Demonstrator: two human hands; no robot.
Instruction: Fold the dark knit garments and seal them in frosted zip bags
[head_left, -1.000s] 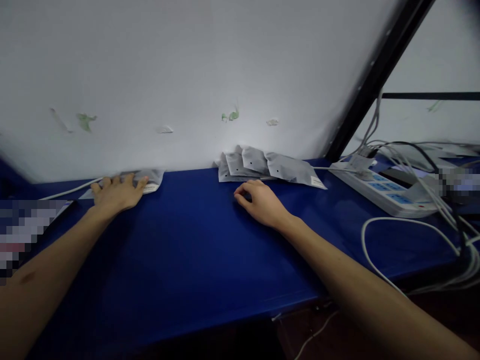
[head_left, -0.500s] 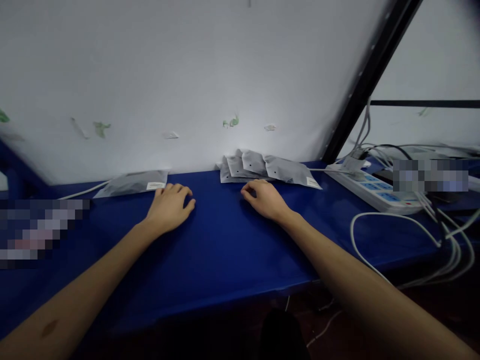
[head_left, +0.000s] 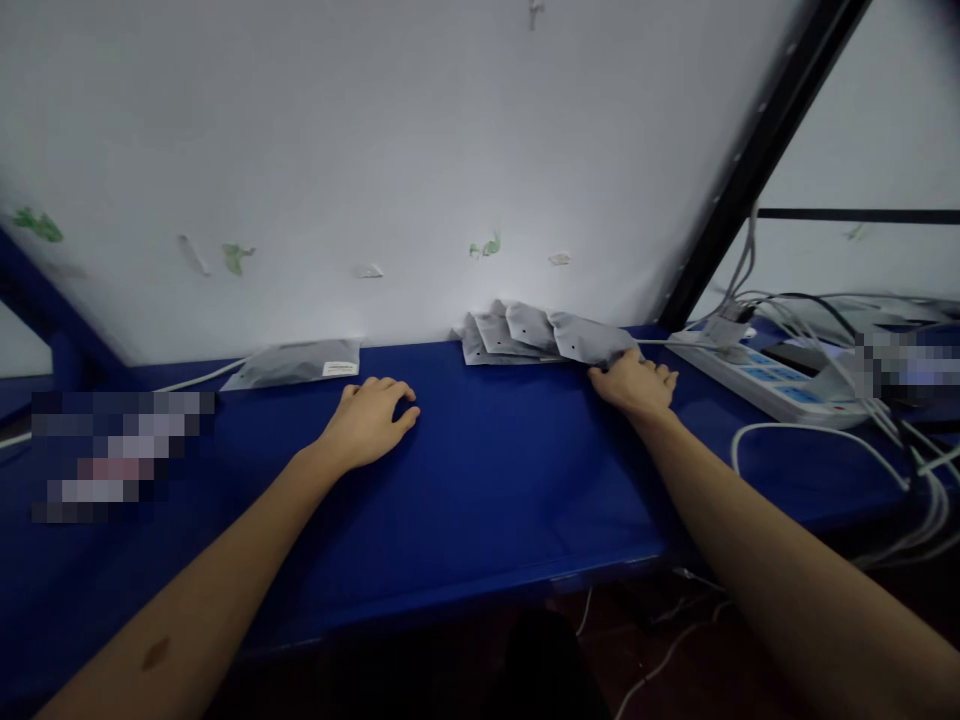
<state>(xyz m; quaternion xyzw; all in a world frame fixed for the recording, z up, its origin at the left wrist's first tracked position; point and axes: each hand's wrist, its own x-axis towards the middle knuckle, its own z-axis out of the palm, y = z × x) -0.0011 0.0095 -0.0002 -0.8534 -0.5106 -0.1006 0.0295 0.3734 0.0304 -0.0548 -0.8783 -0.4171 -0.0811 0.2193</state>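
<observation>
The right hand point(head_left: 636, 384) has just reached the grey bags point(head_left: 527, 325) at their right end, within grasp — whether gripping, I can't tell — left hand point(head_left: 370, 422) open, left of them.

This looks like a workshop or an office, with a blue table point(head_left: 480, 500) by a marked white wall point(head_left: 420, 150), a big power strip point(head_left: 776, 374) and messy wires point(head_left: 932, 510).
</observation>
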